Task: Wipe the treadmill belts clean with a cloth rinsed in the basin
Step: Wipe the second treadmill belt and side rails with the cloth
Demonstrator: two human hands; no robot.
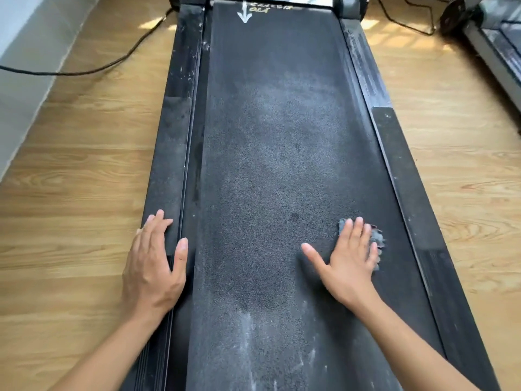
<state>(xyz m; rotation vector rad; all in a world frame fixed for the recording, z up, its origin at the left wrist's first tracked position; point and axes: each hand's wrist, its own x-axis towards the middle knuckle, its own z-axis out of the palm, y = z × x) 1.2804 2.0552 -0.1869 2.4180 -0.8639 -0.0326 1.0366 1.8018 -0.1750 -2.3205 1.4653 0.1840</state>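
Note:
A black treadmill belt [276, 153] runs away from me, dusty grey in the middle and streaked white near me. My right hand [348, 256] lies flat, fingers spread, pressing a small grey-blue cloth [377, 239] onto the belt's right side; most of the cloth is hidden under the palm. My left hand [153, 263] rests flat on the left side rail [172, 142], thumb at the belt's edge, holding nothing. No basin is in view.
The right side rail [406, 170] borders the belt. A wooden floor [70, 179] surrounds the machine. A black cable [93, 69] trails across the floor at the left, another at the upper right. A second treadmill [496, 43] stands at the far right. A grey wall [19, 80] is left.

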